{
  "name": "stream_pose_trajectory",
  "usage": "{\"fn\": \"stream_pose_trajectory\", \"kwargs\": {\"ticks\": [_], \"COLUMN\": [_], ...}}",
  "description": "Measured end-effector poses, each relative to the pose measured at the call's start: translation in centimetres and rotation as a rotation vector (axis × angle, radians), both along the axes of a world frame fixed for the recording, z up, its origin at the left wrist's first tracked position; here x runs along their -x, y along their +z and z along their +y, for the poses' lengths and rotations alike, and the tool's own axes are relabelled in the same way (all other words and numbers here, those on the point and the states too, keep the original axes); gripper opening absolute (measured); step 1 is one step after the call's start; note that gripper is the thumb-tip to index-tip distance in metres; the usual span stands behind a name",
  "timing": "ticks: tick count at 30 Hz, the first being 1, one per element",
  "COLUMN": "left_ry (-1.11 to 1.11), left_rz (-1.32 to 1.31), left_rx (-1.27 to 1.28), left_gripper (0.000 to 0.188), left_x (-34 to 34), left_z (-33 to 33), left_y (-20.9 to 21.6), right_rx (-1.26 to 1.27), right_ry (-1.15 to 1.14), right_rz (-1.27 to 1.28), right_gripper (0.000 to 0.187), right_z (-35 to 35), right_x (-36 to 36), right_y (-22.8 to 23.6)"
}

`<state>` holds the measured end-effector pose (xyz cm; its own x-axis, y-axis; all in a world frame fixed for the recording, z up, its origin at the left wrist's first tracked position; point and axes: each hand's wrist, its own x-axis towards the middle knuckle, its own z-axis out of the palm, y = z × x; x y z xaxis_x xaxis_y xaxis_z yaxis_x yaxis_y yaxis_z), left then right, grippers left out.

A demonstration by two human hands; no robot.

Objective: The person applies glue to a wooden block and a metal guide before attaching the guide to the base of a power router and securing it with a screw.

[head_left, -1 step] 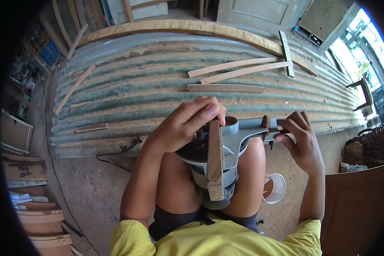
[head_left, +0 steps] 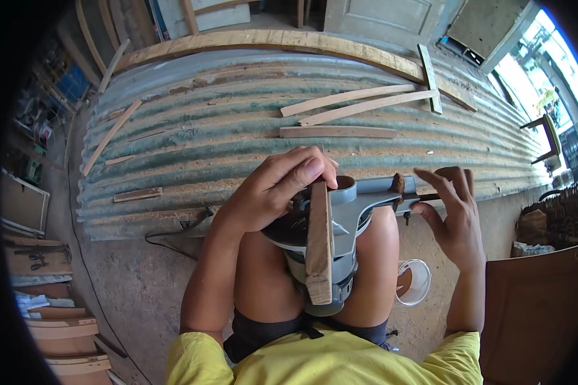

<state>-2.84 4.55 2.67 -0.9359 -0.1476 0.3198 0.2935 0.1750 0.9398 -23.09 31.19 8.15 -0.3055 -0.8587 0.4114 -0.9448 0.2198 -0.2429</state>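
Partly, wooden strip (head_left: pixel 318 247) hides grey tool (head_left: pixel 347 239); left hand (head_left: pixel 277 186) does too.

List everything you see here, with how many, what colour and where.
Power tool: one, grey, centre
Wooden strip: one, brown, at tool
Corrugated sheeting: one stretch, greenish, ahead
Long beam: one, tan, sheeting's far edge
Pale strips: three, tan, beyond tool
Smaller pieces: several, brown, sheeting's left
Bucket: one, whitish, floor, right
Panel door: one, pale, top
Large panel: one, brown, lower right
Curved pieces: several, brown, lower left
Dark clutter: uncountable, mixed, left rim
Shirt: one, yellow, bottom
Left hand: one, bare, on wooden strip
Right hand: one, bare, by tool
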Motion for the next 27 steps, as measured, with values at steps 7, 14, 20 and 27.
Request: {"fn": "stream_pose_trajectory", "kwargs": {"ticks": [7, 14, 20, 27], "left_ry": [-0.088, -0.119, -0.166, -0.204], "left_rz": [0.032, -0.021, -0.015, 0.029], "left_rx": [-0.103, -0.017, -0.014, -0.066], "left_gripper": [0.041, 0.035, 0.034, 0.040], "left_x": [1.0, 0.9, 0.8, 0.8], "left_z": [0.0, -0.4, -1.2, -1.7], "left_y": [-0.5, -0.3, -0.9, -1.5], "right_rx": [0.471, 0.401, 0.288, 0.278], "right_ry": [-0.297, -0.308, -0.175, -0.179], "right_rz": [0.021, -0.087, -0.320, -0.296], "right_gripper": [0.029, 0.041, 0.037, 0.033], "right_z": [1.2, 0.7, 0.9, 0.8], "right_x": [-4.1, -0.9, 0.3, 0.1], "right_y": [-7.2, -7.6, -7.5, -6.8]}}
